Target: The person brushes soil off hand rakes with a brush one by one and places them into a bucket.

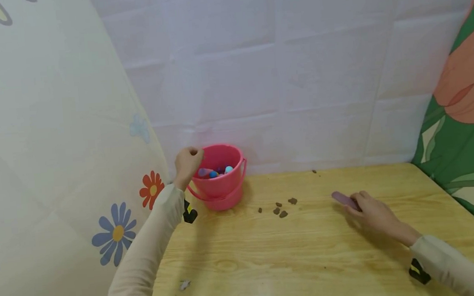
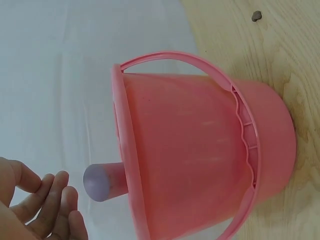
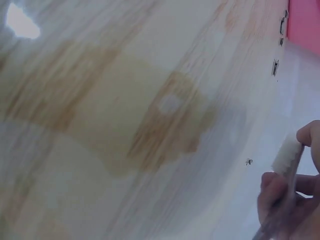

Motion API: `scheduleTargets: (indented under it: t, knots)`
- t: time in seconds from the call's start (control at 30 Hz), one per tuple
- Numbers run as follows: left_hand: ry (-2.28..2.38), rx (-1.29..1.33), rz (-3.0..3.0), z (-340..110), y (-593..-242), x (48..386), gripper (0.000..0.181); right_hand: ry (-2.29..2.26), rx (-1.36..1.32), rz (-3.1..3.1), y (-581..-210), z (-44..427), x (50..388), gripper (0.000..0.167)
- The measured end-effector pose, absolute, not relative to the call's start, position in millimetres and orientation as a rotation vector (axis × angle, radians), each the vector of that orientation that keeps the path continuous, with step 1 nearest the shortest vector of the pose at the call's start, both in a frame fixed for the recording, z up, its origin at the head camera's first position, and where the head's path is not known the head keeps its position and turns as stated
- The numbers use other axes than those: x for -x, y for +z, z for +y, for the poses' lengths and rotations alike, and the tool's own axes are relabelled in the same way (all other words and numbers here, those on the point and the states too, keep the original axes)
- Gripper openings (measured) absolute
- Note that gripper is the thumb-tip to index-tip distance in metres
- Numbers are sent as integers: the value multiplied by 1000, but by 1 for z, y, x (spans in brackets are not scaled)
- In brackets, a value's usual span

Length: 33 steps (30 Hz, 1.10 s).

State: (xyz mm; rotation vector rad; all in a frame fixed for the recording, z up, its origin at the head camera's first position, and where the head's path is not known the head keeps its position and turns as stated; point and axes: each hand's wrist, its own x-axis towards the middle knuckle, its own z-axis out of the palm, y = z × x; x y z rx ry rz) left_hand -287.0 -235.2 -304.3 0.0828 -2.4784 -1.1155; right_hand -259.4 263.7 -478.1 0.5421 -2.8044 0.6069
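A pink bucket [image 1: 217,193] stands at the back left of the wooden table. My left hand [image 1: 189,162] hovers beside its rim, fingers loosely bent and holding nothing. In the left wrist view, the left hand [image 2: 42,210] is just apart from a pinkish cylinder with a purple end [image 2: 97,182] that pokes out of the bucket. Blue and light-blue round-ended things [image 1: 229,169] also lie inside; their kind is unclear. At the right, my right hand [image 1: 373,212] grips a purple brush [image 1: 344,199] low over the table. Its white bristles [image 3: 287,152] show, blurred, in the right wrist view.
Several brown crumbs [image 1: 283,214] lie scattered near the table's middle, with another [image 1: 314,171] by the back edge. A greyish scrap [image 1: 184,285] is at the front left. White cloth [image 1: 297,70] hangs behind the table; printed cloths flank both sides.
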Motion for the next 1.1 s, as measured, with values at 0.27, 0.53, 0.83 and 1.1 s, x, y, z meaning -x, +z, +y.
scheduleTargets:
  t: [0.27, 0.53, 0.83, 1.1]
  knots:
    - [-1102, -44, -2438, -232, -307, 286, 24, 625, -506, -2844, -474, 264, 259, 39]
    - [-1071, 60, -2391, -227, -314, 280, 26, 613, -561, -2764, -474, 264, 256, 26]
    - [-1030, 226, -2330, -216, -317, 275, 28, 676, -568, -2794, -472, 265, 255, 41]
    - [-1062, 210, -2385, -208, -324, 270, 20, 661, -655, -2732, -474, 266, 253, 31]
